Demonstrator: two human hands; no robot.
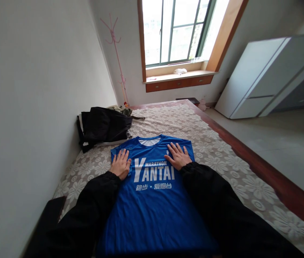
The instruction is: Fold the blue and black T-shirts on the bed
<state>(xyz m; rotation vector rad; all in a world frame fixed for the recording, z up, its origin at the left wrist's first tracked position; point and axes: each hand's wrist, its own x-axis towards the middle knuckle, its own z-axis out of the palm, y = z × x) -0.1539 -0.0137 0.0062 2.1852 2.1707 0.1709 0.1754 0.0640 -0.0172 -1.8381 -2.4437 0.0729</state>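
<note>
A blue T-shirt (pixel 152 208) with white lettering lies flat, front up, on a bed with a flower-patterned cover (pixel 221 154). Its collar points away from me and its sleeves look folded in. My left hand (pixel 121 164) rests palm down on the shirt's left shoulder edge, fingers spread. My right hand (pixel 177 156) presses flat on the right shoulder, fingers apart. Neither hand grips anything. Black sleeves cover both of my arms.
A black bag or garment (pixel 103 125) lies at the head of the bed by the wall. The bed's dark wooden edge (pixel 265 172) runs along the right. Beyond stand a white cabinet (pixel 262 79), a window ledge (pixel 178 75) and a pink coat rack (pixel 116 50).
</note>
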